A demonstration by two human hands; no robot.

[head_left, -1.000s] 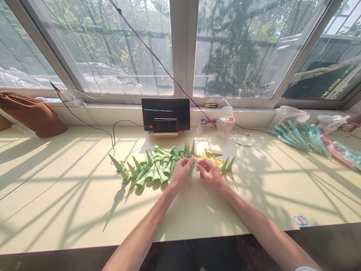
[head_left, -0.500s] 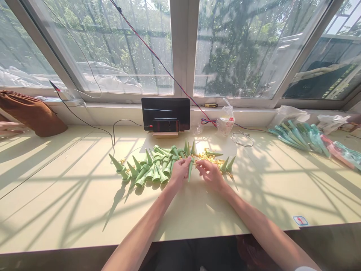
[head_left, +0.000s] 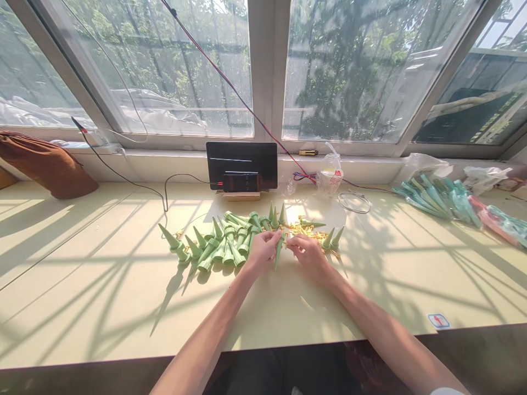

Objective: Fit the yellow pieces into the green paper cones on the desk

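My left hand [head_left: 263,249] is closed on a green plastic cone-shaped spike [head_left: 279,253], its pointed end hanging down towards the table. Just to the right, the fingertips of my right hand [head_left: 309,255] pinch a small yellow piece [head_left: 287,242] close to the spike's upper end. Left of my hands lies a pile of similar green spikes [head_left: 229,244], some standing point up and others on their sides. Beyond my right hand is a scatter of small yellow pieces [head_left: 297,227]. Two upright green spikes [head_left: 337,238] stand at its right edge.
A dark tablet [head_left: 242,153] and a phone [head_left: 242,182] lean at the back on a small stand. Right of them are a plastic-bagged cup [head_left: 329,178] and a coiled cable [head_left: 354,203]. Teal bagged items [head_left: 436,200] lie far right; a brown bag [head_left: 45,164] sits far left.
My right hand has drawn its fingers closer together around the small yellow piece. The spike in my left hand has shifted slightly down and to the right.
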